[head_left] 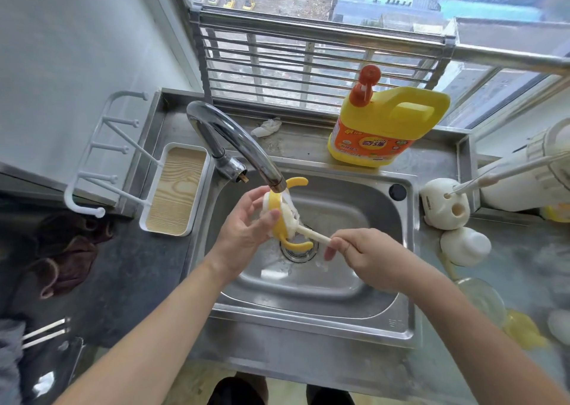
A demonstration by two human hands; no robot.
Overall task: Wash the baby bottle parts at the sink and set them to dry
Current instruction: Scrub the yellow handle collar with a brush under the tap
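Our left hand (246, 224) gripped the yellow ring (275, 203) with 2 handles under the tap (229, 134), above the sink (308, 315). Our right hand (367, 255) pinched the white brush (312, 235), its head against the ring.

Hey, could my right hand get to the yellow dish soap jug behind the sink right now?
Probably yes, as far as the path goes: the dish soap jug stands behind the sink with nothing in between. But the right hand grips the brush handle, so it must let go first.

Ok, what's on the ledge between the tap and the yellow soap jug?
A crumpled white wad, tissue or cloth, lies between the tap and the soap jug, per the head view.
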